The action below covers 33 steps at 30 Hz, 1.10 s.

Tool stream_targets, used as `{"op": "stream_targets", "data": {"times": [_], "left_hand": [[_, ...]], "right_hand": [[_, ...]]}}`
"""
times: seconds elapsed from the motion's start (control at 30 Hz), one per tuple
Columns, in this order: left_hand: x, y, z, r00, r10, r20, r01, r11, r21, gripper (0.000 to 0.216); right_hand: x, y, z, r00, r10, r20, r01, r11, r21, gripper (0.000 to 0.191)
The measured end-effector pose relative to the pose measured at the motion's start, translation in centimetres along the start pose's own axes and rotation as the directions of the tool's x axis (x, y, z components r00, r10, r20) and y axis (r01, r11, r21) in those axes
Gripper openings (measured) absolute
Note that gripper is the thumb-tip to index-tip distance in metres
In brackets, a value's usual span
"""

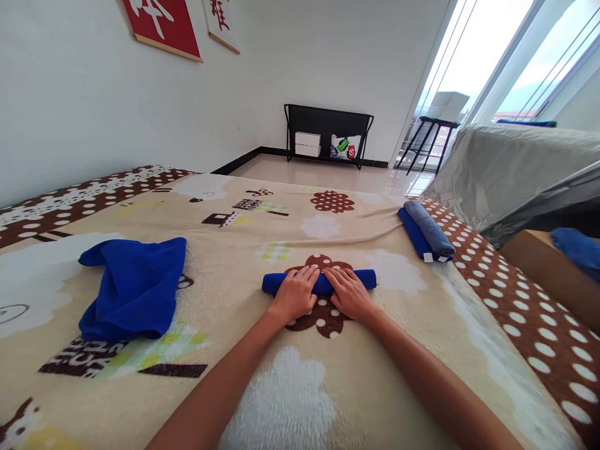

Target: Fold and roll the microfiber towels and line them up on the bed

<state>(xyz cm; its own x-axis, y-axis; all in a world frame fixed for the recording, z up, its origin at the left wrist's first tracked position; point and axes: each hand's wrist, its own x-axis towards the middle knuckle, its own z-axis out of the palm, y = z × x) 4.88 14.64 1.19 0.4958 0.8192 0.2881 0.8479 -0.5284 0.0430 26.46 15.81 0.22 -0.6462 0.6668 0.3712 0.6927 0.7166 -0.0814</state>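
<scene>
A blue towel rolled into a tight cylinder lies across the middle of the patterned blanket. My left hand and my right hand rest side by side on top of the roll, fingers stretched flat over it and pointing away from me. The roll's ends stick out past both hands. A loose, crumpled blue towel lies on the blanket to the left. Two rolled towels, one blue and one grey-blue, lie together at the far right of the blanket.
The bed's brown dotted border runs along the right. Beyond it are a brown box edge with blue cloth, a grey covered object, a black shelf by the wall and a stool near the window.
</scene>
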Motion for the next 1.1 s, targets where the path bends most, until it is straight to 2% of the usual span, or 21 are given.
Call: {"op": "stream_targets", "data": {"times": [0.17, 0.3, 0.5, 0.67, 0.77, 0.9, 0.97, 1.03, 1.1], "left_hand": [[-3.1, -2.7, -1.4, 0.999, -0.030, -0.017, 0.030, 0.999, 0.012, 0.058], [-4.6, -4.2, -1.6, 0.999, -0.050, -0.022, 0.050, 0.998, 0.032, 0.058], [-3.5, -4.9, -1.2, 0.997, -0.079, -0.020, 0.081, 0.995, 0.060, 0.048], [-3.5, -5.7, -2.0, 0.991, -0.132, -0.025, 0.133, 0.990, 0.046, 0.036], [-4.3, -6.0, -2.6, 0.983, -0.180, -0.042, 0.180, 0.984, -0.004, 0.036], [-4.8, -4.6, -3.2, 0.972, -0.231, -0.044, 0.223, 0.965, -0.137, 0.042], [-4.8, -2.5, -3.7, 0.973, -0.229, -0.022, 0.217, 0.948, -0.233, 0.046], [-4.9, 0.3, -4.3, 0.982, -0.186, 0.016, 0.180, 0.924, -0.338, 0.048], [-5.4, 3.6, -5.1, 0.992, -0.117, 0.053, 0.128, 0.893, -0.432, 0.048]], "right_hand": [[-3.6, 3.1, -1.5, 1.000, 0.016, 0.000, -0.016, 1.000, -0.024, 0.067], [-5.7, 4.7, -1.9, 0.999, 0.052, 0.001, -0.052, 0.997, -0.052, 0.067], [-4.6, 4.3, -2.3, 0.988, 0.152, 0.010, -0.150, 0.983, -0.102, 0.051], [-2.9, 3.6, -5.2, 0.980, 0.181, 0.080, -0.172, 0.979, -0.114, 0.041], [-1.8, 3.3, -9.1, 0.979, 0.156, 0.128, -0.147, 0.986, -0.076, 0.033], [0.4, 1.7, -17.4, 0.986, 0.112, 0.122, -0.114, 0.994, 0.004, 0.033], [1.6, -0.3, -22.1, 0.994, 0.079, 0.081, -0.083, 0.995, 0.049, 0.035], [2.6, -3.0, -26.4, 1.000, 0.025, -0.018, -0.023, 0.994, 0.106, 0.036], [3.1, -5.7, -29.7, 0.994, -0.024, -0.102, 0.034, 0.995, 0.097, 0.034]]}}
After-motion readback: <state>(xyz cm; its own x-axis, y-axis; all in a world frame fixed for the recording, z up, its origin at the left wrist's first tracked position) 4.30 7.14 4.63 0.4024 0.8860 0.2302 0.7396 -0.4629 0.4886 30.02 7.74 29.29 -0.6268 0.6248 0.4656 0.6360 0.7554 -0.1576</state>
